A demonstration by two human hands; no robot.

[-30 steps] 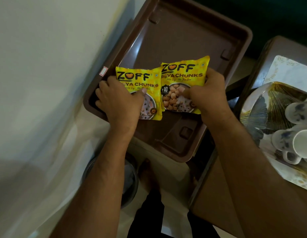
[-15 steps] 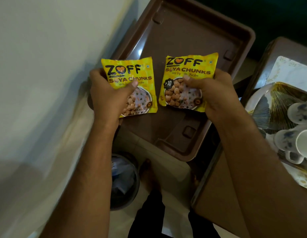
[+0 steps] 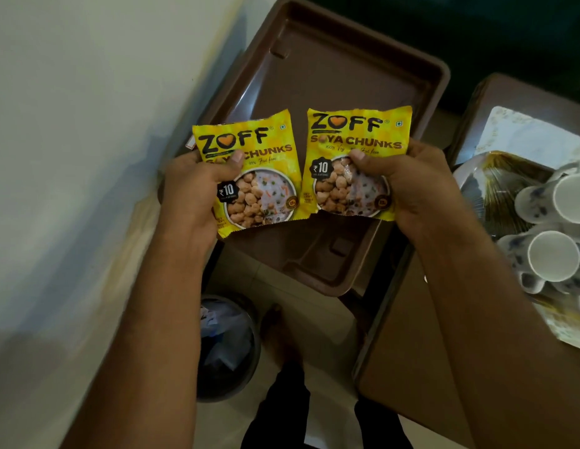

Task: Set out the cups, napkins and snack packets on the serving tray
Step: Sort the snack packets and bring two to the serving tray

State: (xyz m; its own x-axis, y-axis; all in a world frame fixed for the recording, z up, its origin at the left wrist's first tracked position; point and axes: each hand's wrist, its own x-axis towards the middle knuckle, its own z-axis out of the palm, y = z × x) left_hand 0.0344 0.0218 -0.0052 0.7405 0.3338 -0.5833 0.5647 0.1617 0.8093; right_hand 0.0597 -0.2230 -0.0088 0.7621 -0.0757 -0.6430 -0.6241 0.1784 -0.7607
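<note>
The step in hand looks like the snack packets. The left hand (image 3: 193, 186) pinches one yellow printed foil soya-chunk packet (image 3: 249, 176) by its left side, thumb across the front, and the right hand (image 3: 411, 186) pinches a second identical yellow packet (image 3: 353, 150) by its right side in the same way. Both packets are held face up, side by side and just apart, in the air over the brown rectangular plastic tray (image 3: 424, 89), with neither resting on its floor.

That brown tray holds nothing that shows (its near end has moulded recesses, also bare).

To the right, on a brown table (image 3: 411, 335), sits a second, decorated serving tray with a gold fan pattern (image 3: 496, 186); on it lie several white ceramic cups with blue markings (image 3: 552, 256), tipped on their sides and bunched together. Going by the cups, this is probably the serving tray meant, though that is a judgement.

If so, the next move calls for carrying both packets rightward and laying them flat on a bare part of that tray, clear of the cups. No napkins can be made out.

Below, on the floor, stands a dark round bin (image 3: 227, 348) with crumpled contents.
</note>
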